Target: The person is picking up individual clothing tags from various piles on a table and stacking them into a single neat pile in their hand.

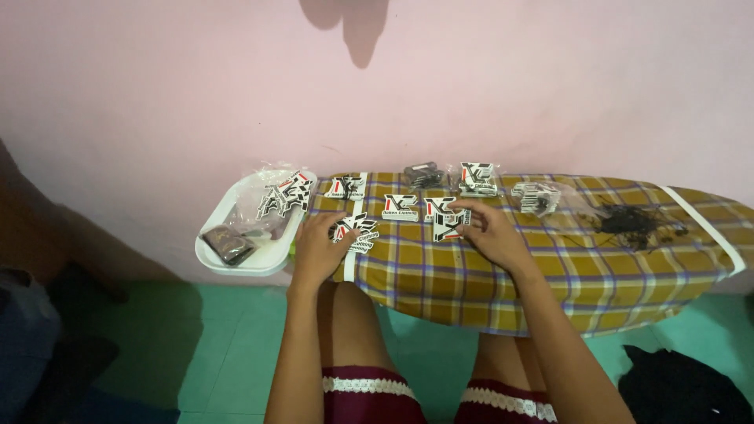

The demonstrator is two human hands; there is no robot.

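Stickers point(450, 222), black, white and red, lie spread on our plaid ironing board point(550, 267). Head view: our left hand point(316, 250) rests flat, fingers together, on a sticker point(355, 228) at the board's end; our right hand point(488, 229) pinches another. We judge edge pieces could slip off towards the white tray point(236, 263).
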